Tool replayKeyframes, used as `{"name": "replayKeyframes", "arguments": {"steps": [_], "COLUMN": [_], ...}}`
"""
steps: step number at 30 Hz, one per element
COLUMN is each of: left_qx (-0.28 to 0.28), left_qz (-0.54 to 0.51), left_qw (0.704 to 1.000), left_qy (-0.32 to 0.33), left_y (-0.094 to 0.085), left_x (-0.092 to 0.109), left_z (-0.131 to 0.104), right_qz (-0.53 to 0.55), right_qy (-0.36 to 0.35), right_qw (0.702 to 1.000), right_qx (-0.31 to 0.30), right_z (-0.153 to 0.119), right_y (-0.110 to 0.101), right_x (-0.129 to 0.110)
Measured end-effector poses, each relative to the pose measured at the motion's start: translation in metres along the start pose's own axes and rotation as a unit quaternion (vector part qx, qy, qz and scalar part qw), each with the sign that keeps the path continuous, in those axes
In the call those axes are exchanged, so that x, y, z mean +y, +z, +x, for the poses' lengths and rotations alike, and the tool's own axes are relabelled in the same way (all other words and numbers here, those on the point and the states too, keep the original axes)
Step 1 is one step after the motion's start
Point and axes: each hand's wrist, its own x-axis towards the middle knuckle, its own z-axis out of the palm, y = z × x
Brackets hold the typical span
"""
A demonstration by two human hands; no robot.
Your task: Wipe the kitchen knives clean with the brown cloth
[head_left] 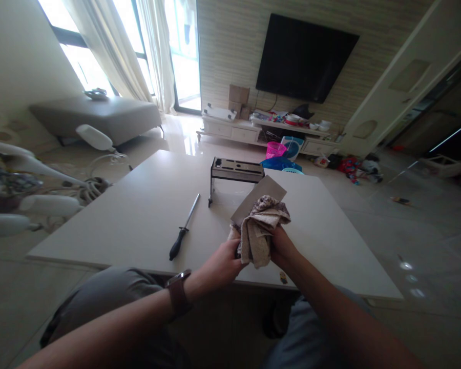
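A cleaver with a broad grey blade (274, 187) is held above the near part of the white table (138, 205). My left hand (228, 260) is closed around its dark handle, most of which is hidden by fingers and cloth. A brown patterned cloth (259, 230) is bunched over the lower part of the blade. My right hand (283, 247) grips that cloth from the right side, its fingers mostly hidden by the folds. On the table to the left lies a honing steel (182, 233) with a black handle. Beyond the blade stands a metal knife rack (236, 168) with a slotted top.
A small yellow and dark object (283, 278) lies at the table's near edge. White chair-like pieces (49, 205) crowd the left side. Past the table are a pink basket (275, 150), a low TV cabinet (232, 132) and a grey bench (100, 120).
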Motion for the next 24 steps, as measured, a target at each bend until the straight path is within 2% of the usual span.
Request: {"name": "replayKeyframes", "arguments": {"steps": [18, 24], "left_qx": [-0.011, 0.006], "left_qz": [0.012, 0.017], "left_qw": [1.0, 1.0], "left_qy": [-0.006, -0.021], "left_y": [0.0, -0.0008], "left_x": [-0.0021, -0.001], "left_z": [0.001, 0.0008], "right_qz": [0.001, 0.001], "right_qy": [0.009, 0.008], "right_qw": [1.0, 1.0], "right_qx": [0.006, 0.007], "right_z": [0.0024, 0.0025], "right_y": [-0.0029, -0.003], "right_x": [0.0026, 0.0033]}}
